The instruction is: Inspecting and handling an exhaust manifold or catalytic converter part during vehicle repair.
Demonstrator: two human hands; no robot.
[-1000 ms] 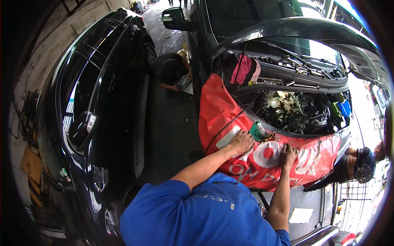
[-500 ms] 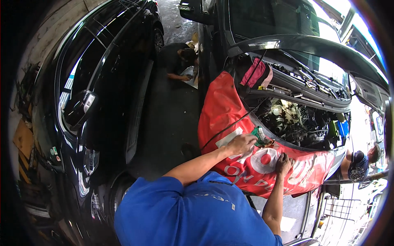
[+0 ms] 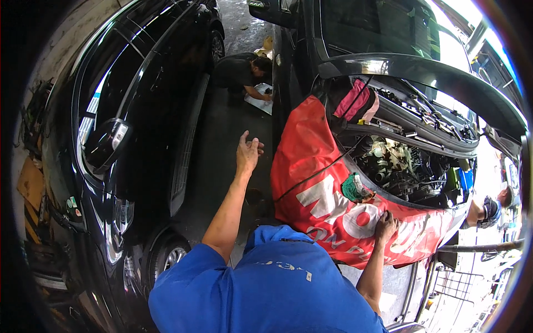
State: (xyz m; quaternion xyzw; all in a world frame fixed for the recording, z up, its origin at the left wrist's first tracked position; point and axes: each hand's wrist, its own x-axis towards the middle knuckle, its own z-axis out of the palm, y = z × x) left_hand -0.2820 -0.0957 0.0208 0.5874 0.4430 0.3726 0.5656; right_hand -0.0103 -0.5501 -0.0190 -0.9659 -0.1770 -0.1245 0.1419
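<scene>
My left hand is raised over the gap between the two vehicles, its fingers apart and holding nothing. My right hand leans on the red fender cover, which is draped over the front of the dark vehicle. Its fingers are curled, and whatever they may hold is hidden. Between my hands, near the engine bay's edge, lies a crumpled green rag with a brownish thing beside it. Behind the rag, the engine shows under the raised hood.
A black car stands close on my left. A person crouches in the gap ahead, reaching to a white sheet. Another person is at the far right. Pink cloth and tools lie along the engine bay's back edge.
My left hand has left the area beside the green rag and swung left and forward, its fingers spreading. My right hand stays on the red cover. The crouching person has shifted slightly.
</scene>
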